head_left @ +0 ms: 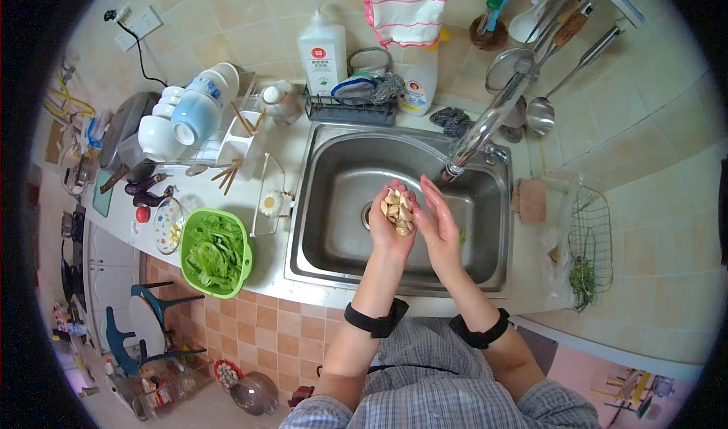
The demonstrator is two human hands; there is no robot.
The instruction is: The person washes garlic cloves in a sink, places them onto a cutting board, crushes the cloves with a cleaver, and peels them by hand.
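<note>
My left hand (393, 235) is cupped palm up over the sink (330, 235), holding a small heap of unpeeled garlic cloves (396, 210). Beside it, my right hand (440, 220) is held with its fingers stretched out and its palm turned toward the cloves, gripping nothing. The chrome faucet (489, 118) reaches over the basin just above and right of my hands. Part of the drain (367, 215) shows behind my left hand. A bit of green leaf (462, 235) lies in the basin to the right of my right hand.
On the left counter stand a green basket (249, 256) of leafy greens, a glass bowl (159, 228), eggplants (148, 190) and a rack of bowls (199, 118). Bottles (322, 53) line the back wall. A wire basket (591, 224) sits at right; utensils (540, 114) hang above.
</note>
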